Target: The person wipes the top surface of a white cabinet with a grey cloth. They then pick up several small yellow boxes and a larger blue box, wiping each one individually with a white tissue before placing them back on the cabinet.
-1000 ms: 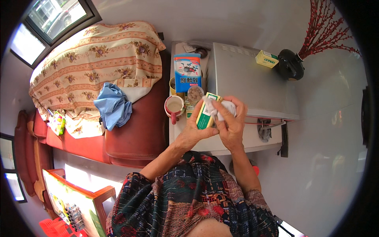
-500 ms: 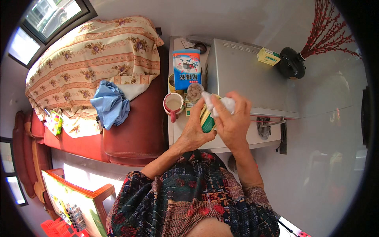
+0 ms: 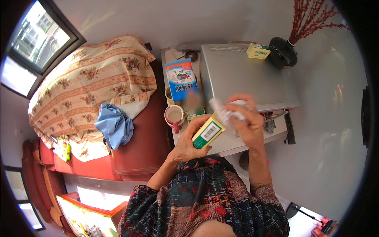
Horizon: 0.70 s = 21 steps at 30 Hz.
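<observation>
My left hand [image 3: 185, 144] is closed round a small green and yellow cardboard box [image 3: 208, 133], a barcode panel facing up. At the box's upper right edge my right hand [image 3: 248, 124] grips a crumpled white tissue [image 3: 226, 112], partly smeared by motion. Just beyond my left hand stands a white mug [image 3: 174, 114] with a red handle and a pale drink inside. Behind it lies a blue packet [image 3: 181, 81] with a picture of an insect. Between packet and hands is a blurred round container [image 3: 193, 100], and another green and yellow box [image 3: 194, 115] is partly hidden.
To the right stands a large grey metal cabinet [image 3: 233, 75], with a yellow and green box [image 3: 258, 51] and a black vase [image 3: 282, 53] of red-berried twigs. At left, a red sofa [image 3: 138, 152] bears a flowered cloth [image 3: 90, 94] and a crumpled blue cloth [image 3: 114, 125].
My view has shifted. The held box has turned so its barcode panel shows, and my right hand with the tissue has moved a little to the right.
</observation>
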### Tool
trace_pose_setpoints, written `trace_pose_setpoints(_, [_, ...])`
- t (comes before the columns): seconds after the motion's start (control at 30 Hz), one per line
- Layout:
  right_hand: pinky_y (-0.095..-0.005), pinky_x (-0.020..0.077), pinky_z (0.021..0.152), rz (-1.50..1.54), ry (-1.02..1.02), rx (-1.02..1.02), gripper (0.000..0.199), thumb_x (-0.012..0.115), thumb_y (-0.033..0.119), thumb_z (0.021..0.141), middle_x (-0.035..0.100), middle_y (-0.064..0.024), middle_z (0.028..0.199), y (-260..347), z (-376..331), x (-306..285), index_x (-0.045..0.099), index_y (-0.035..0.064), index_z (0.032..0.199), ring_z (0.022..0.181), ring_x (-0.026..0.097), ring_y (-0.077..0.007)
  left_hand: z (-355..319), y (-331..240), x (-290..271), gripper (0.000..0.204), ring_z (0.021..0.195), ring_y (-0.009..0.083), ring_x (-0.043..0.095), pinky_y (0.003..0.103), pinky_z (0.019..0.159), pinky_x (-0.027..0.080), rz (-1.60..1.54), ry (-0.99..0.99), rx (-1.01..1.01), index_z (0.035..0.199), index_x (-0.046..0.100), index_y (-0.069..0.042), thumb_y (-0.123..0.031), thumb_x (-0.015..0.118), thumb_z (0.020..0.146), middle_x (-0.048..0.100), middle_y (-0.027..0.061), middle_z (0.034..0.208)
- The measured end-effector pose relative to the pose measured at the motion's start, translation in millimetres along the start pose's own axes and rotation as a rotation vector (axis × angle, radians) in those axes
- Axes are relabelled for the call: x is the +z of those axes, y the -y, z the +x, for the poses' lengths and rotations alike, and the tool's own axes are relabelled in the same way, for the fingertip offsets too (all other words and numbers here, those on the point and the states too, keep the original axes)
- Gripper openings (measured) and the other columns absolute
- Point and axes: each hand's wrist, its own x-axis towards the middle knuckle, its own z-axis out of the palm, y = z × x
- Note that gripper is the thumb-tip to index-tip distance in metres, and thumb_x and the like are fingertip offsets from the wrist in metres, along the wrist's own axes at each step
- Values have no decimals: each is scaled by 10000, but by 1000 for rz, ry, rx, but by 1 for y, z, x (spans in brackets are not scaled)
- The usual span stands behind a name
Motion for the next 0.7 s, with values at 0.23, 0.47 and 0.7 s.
trace_pose_setpoints(0.23, [-248, 434, 743, 20, 100, 94, 236, 601, 122, 836, 540, -55, 1028, -24, -4, 7, 677, 82, 1055, 853, 513, -125, -6, 1, -2, 730, 1151, 143, 455, 300, 992, 339, -161, 59, 10, 1309, 396, -44, 15, 655, 629, 477, 40, 1217])
trace_pose_setpoints(0.47, [-252, 423, 794, 258, -306, 426, 346, 531, 118, 889, 502, -109, 1070, -36, -18, 40, 552, 49, 1228, 929, 507, -142, 1, 18, 17, 831, 1136, 145, 470, 296, 966, 377, -487, -164, -137, 1367, 303, -79, 26, 667, 627, 479, 47, 1226])
trace_pose_setpoints(0.7, [-422, 389, 891, -478, -223, -182, 459, 601, 75, 773, 445, -163, 1183, -44, -41, 69, 581, 108, 1230, 1038, 449, -328, 14, 28, 23, 791, 1208, 248, 452, 418, 980, 430, -741, -332, -97, 1415, 218, -139, -377, 675, 814, 419, 86, 1322])
